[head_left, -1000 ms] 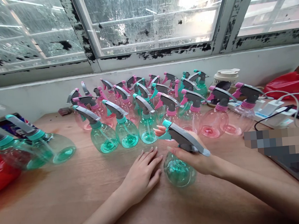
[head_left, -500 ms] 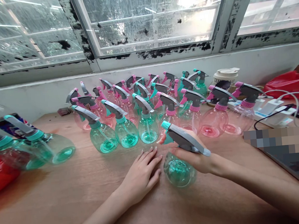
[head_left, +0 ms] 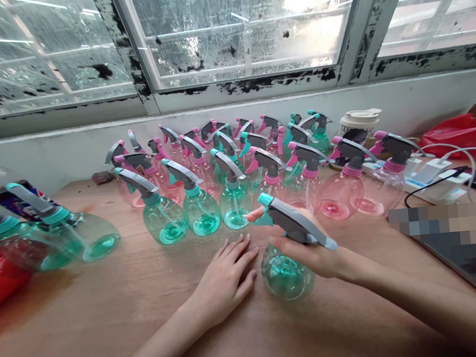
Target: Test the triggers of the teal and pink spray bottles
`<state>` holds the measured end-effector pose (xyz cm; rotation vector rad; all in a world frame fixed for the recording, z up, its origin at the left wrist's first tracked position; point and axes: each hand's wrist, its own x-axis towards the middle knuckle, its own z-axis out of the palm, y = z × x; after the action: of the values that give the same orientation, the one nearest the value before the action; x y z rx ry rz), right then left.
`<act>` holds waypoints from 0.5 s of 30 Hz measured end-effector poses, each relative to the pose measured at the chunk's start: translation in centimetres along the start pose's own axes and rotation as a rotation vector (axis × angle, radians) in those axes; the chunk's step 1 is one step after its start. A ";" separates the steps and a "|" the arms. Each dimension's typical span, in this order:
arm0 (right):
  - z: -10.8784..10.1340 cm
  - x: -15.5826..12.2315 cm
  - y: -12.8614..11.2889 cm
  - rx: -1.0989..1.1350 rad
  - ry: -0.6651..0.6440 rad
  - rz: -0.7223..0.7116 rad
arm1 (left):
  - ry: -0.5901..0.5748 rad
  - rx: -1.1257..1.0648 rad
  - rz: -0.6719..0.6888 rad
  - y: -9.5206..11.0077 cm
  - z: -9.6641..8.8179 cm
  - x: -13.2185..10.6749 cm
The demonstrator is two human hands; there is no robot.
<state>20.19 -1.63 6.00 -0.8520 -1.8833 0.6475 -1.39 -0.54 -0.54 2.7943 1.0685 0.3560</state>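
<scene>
My right hand (head_left: 311,252) is wrapped round the neck of a green spray bottle (head_left: 287,274), which stands on the wooden table (head_left: 150,319). Its grey spray head with a teal nozzle points up and left, and one finger reaches out past the trigger. Left of that bottle, my left hand (head_left: 228,282) lies flat on the table, fingers stretched and holding nothing. Just beyond the hands is a row of green spray bottles (head_left: 202,215) and pink spray bottles (head_left: 334,198), with several more behind.
At the left are two more green spray bottles (head_left: 89,239) and a red plastic bag (head_left: 2,277). A lidded cup (head_left: 358,123), white chargers with cables (head_left: 438,177) and a dark flat device (head_left: 448,249) are at the right. Windows (head_left: 241,28) run along the back.
The finger of my right hand at the trigger has stretched forward, away from it. The held bottle has shifted very slightly. My left hand stays put.
</scene>
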 end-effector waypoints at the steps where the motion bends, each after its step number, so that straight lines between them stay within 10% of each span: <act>1: 0.1 0.0 0.2 0.026 0.003 -0.012 | -0.005 0.005 -0.002 0.0 0.0 0.0; 15: 1.3 -0.6 0.4 0.049 0.119 0.084 | 0.068 -0.107 0.024 0.0 -0.3 0.0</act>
<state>19.34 -1.97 4.88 -0.9223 -1.7257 0.6771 -1.51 -0.54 -0.28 2.7207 0.9991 0.4983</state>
